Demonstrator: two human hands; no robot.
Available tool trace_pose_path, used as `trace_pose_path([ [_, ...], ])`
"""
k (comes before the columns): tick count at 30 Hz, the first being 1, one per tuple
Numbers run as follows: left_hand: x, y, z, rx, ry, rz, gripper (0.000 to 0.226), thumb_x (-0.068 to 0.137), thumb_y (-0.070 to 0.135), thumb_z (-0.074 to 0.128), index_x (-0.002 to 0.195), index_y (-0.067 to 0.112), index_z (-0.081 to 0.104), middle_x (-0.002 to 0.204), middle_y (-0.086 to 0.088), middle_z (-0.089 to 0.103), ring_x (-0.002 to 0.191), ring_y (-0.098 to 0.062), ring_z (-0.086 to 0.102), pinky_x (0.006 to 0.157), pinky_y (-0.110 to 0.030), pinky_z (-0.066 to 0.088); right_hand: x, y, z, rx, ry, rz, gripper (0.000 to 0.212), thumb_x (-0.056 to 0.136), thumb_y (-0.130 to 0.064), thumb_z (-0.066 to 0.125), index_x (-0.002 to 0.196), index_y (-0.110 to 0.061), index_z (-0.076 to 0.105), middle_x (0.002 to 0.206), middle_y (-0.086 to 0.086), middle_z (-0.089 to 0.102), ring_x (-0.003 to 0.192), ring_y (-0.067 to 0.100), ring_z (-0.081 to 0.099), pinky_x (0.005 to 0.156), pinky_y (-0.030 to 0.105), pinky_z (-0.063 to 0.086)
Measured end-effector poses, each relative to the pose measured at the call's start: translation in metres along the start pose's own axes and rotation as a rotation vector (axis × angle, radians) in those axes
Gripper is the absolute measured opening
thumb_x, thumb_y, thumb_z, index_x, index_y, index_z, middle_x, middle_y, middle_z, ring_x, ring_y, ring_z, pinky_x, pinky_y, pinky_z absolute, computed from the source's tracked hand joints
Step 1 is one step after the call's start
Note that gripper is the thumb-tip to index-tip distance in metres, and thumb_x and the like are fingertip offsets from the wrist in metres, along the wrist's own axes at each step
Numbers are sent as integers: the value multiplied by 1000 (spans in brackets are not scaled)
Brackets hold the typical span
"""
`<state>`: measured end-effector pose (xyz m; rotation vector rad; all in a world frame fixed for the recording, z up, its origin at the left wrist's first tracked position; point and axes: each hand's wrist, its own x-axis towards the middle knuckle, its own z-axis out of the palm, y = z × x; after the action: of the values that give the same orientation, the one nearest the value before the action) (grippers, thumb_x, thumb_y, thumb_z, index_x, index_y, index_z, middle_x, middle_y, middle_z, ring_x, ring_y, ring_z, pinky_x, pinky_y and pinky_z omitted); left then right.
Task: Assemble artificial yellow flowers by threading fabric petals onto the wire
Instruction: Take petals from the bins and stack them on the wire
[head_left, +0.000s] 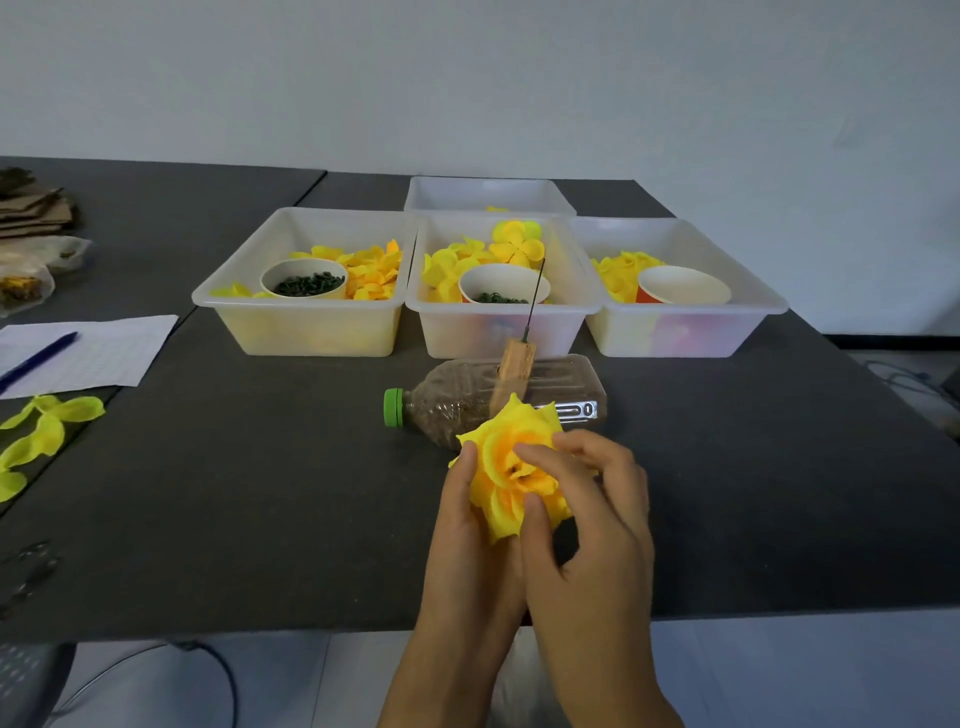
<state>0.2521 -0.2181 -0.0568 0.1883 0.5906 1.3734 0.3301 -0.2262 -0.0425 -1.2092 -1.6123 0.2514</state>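
Observation:
A layered yellow fabric flower (506, 467) is held above the dark table's near edge. My left hand (467, 535) grips it from the left and below. My right hand (592, 509) pinches its petals from the right, thumb on the lower petal and fingers over the centre. Behind the flower, a thin wire (535, 296) stands up from a wooden block (514, 369) fixed on a lying plastic bottle (467, 400) with a green cap. Loose yellow petals (371, 273) fill the bins.
Three clear bins (311, 322) stand in a row, each holding petals and a paper cup (304, 278); a fourth bin (488, 195) sits behind. Paper with a blue pen (36, 358), loose petals (41, 431) and cardboard (31, 208) lie at the left.

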Motion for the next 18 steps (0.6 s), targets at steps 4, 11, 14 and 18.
trace_pose_path([
  [4, 3, 3, 1, -81, 11, 21, 64, 87, 54, 53, 133, 8, 58, 125, -20, 65, 116, -31, 63, 107, -46, 45, 1, 0, -6, 137, 131, 49, 20, 81, -14, 62, 98, -23, 59, 114, -5, 51, 109, 1, 50, 84, 5, 41],
  [11, -2, 2, 3, 42, 62, 20, 57, 90, 53, 53, 129, 12, 61, 118, -15, 70, 105, -26, 70, 96, -42, 53, 1, 9, -12, 14, -123, 73, 43, 76, -35, 78, 115, -41, 60, 138, -11, 36, 125, 2, 25, 81, 9, 36],
  [14, -8, -1, 5, 169, 83, 14, 56, 85, 57, 57, 122, 16, 66, 115, -12, 72, 106, -26, 70, 94, -42, 53, 2, 10, -15, -57, -223, 99, 40, 73, -32, 81, 104, -46, 59, 141, -15, 30, 125, -2, 17, 81, 8, 33],
  [18, -19, -5, 12, 290, 77, 52, 57, 78, 58, 58, 117, 18, 69, 111, -10, 74, 104, -23, 71, 94, -43, 53, 2, 9, -21, -73, -216, 104, 20, 80, -32, 75, 97, -37, 65, 137, -10, 36, 122, 1, 23, 78, 6, 32],
])
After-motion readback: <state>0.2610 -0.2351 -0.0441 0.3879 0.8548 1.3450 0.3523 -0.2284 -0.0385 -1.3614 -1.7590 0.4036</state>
